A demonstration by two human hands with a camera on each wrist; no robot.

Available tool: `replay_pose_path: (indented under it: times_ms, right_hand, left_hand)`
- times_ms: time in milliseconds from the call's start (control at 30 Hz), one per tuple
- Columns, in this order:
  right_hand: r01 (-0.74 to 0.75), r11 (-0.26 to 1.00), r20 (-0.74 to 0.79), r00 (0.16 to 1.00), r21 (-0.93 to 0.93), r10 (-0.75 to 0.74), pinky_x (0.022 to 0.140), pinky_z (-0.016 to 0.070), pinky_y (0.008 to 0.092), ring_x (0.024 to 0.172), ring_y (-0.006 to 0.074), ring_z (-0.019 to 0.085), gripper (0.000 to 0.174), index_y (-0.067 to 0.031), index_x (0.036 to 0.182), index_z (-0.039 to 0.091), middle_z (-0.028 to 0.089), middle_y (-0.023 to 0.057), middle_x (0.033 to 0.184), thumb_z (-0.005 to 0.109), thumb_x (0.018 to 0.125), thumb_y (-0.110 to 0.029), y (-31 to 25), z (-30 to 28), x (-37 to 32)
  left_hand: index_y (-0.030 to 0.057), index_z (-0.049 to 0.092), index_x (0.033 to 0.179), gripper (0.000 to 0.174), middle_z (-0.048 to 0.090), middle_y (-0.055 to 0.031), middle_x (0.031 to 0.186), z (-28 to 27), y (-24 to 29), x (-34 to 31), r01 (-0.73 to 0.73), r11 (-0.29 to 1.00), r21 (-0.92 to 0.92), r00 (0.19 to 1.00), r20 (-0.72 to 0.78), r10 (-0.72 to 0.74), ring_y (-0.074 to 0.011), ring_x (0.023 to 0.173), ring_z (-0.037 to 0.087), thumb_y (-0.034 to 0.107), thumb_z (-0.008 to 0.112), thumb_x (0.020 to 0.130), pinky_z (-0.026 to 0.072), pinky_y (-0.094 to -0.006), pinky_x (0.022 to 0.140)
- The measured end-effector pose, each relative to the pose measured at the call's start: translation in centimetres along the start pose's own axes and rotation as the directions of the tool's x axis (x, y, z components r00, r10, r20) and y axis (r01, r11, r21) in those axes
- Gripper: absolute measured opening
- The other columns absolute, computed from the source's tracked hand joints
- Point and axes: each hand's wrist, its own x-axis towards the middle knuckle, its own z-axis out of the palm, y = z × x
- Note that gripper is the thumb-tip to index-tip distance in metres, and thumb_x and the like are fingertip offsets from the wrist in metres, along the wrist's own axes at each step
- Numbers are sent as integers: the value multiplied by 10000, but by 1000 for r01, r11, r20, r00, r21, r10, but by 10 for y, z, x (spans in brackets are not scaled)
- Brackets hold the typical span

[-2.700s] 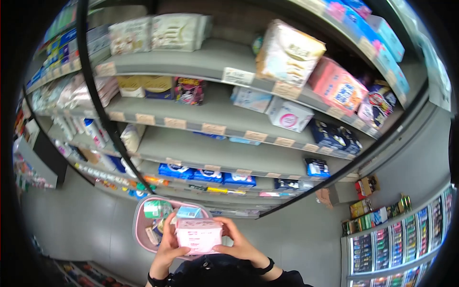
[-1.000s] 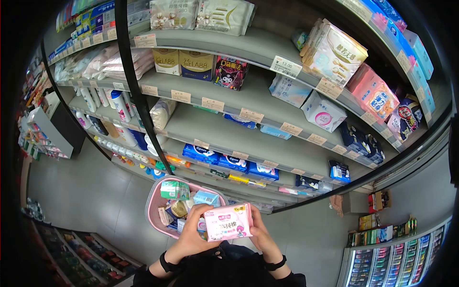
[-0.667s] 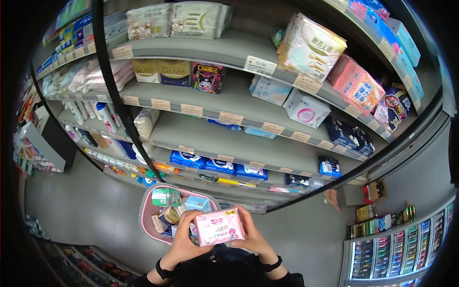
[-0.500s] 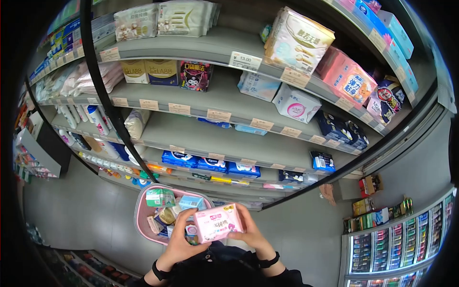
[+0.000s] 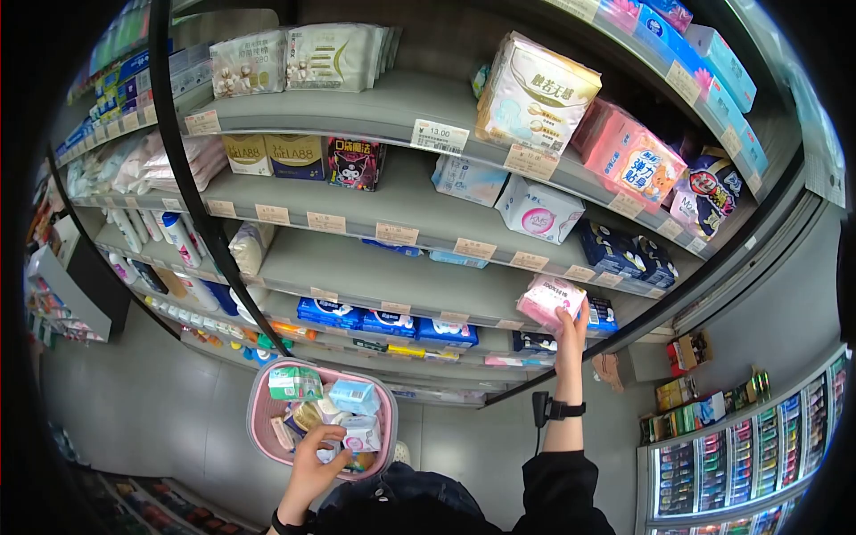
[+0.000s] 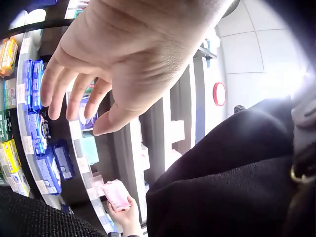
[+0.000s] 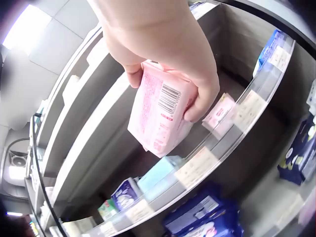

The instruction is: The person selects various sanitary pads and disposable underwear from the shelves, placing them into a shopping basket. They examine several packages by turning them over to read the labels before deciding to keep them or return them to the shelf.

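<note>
My right hand [image 5: 571, 341] grips a pink pack of sanitary pads [image 5: 550, 300] at the front of a lower shelf, beside a dark blue pack [image 5: 603, 314]. The right wrist view shows thumb and fingers on either side of the pack [image 7: 160, 111], its barcode side visible. Behind it on that shelf lies a small pink pack [image 7: 220, 113]. My left hand [image 5: 312, 471] holds nothing; its fingers are loosely bent over the near edge of a pink basket [image 5: 259, 419]. In the left wrist view the left palm and spread fingers [image 6: 74, 94] show empty.
Inside the basket lie a green pack [image 5: 295, 383], a light blue pack [image 5: 354, 397] and several other packs. Shelves of sanitary products rise in front, with a black upright [image 5: 183, 169] at left and a price-tag rail [image 5: 397, 234] along each edge. A lit drinks cooler [image 5: 740, 464] stands right.
Both hands held the pink pack close to the body. The left hand has let go and dropped toward the basket; the right has carried the pack forward and right to the shelf.
</note>
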Motion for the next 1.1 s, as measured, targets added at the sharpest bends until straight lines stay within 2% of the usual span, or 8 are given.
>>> replay_pose_path:
  times_ms: [133, 233, 333, 433, 500, 533, 867, 1100]
  right_hand:
    - [149, 906, 27, 988, -395, -150, 1021, 367, 319, 1211, 224, 470, 676, -40, 1389, 329, 481, 145, 1320, 639, 788, -56, 14, -5, 31]
    - [-71, 980, 21, 997, -186, 76, 1003, 379, 329, 1166, 244, 493, 664, -27, 1326, 340, 496, 161, 1272, 647, 737, -25, 13, -14, 42]
    - [105, 938, 50, 994, -331, -93, 985, 396, 346, 1138, 268, 511, 673, -23, 1281, 340, 506, 174, 1221, 640, 680, 31, 27, -20, 58]
    - [271, 796, 113, 961, -542, -251, 988, 399, 384, 1132, 353, 516, 630, -14, 1245, 397, 495, 219, 1201, 624, 662, 57, 35, -24, 65]
    - [362, 451, 165, 893, -816, -419, 977, 405, 429, 1111, 436, 489, 607, -12, 1241, 452, 473, 261, 1198, 627, 664, 59, 35, -22, 65]
    - [360, 403, 155, 876, -841, -457, 962, 405, 478, 1090, 479, 465, 644, -27, 1275, 478, 456, 285, 1208, 677, 663, -9, 34, -19, 63]
    - [102, 321, 6, 958, -942, -287, 990, 402, 506, 1206, 507, 427, 902, -7, 1363, 400, 375, 314, 1378, 799, 654, -397, 28, 30, 70]
    - [318, 310, 252, 939, -896, -233, 979, 408, 480, 1180, 400, 516, 699, -76, 1264, 537, 571, 197, 1261, 775, 697, -407, 56, 4, 129]
  left_hand:
    - [41, 618, 1053, 322, 650, -63, 998, -1, -2, -2, 29, 1000, -9, 999, -15, -29, -157, 945, 631, 41, 720, 747, 477, -300, 768]
    - [38, 617, 1052, 324, 661, -62, 993, 0, -5, -3, 19, 1000, 2, 999, -40, -19, -157, 933, 637, 40, 721, 745, 476, -297, 766]
    - [39, 620, 1047, 320, 665, -57, 985, 0, -8, -5, 29, 1000, -6, 998, -59, -30, -156, 925, 640, 39, 722, 744, 476, -295, 764]
    - [38, 624, 1041, 315, 668, -52, 984, -1, -7, -6, 23, 1000, 20, 997, -79, -22, -157, 920, 642, 37, 723, 742, 476, -293, 765]
    - [38, 626, 1039, 313, 668, -52, 984, -1, -6, -7, 31, 999, 19, 996, -88, -29, -156, 922, 641, 38, 724, 741, 476, -293, 765]
    - [39, 628, 1036, 311, 668, -51, 985, -2, -6, -7, 37, 999, 19, 995, -93, -35, -155, 924, 640, 39, 724, 741, 476, -293, 766]
    - [25, 622, 1045, 305, 663, -54, 1003, -2, 0, -7, 58, 998, 25, 992, -112, -55, -167, 934, 633, 31, 710, 754, 474, -304, 771]
    - [20, 622, 1043, 304, 669, -62, 994, -9, -2, -13, 105, 994, 7, 983, -153, -103, -173, 941, 640, 33, 708, 752, 476, -296, 768]
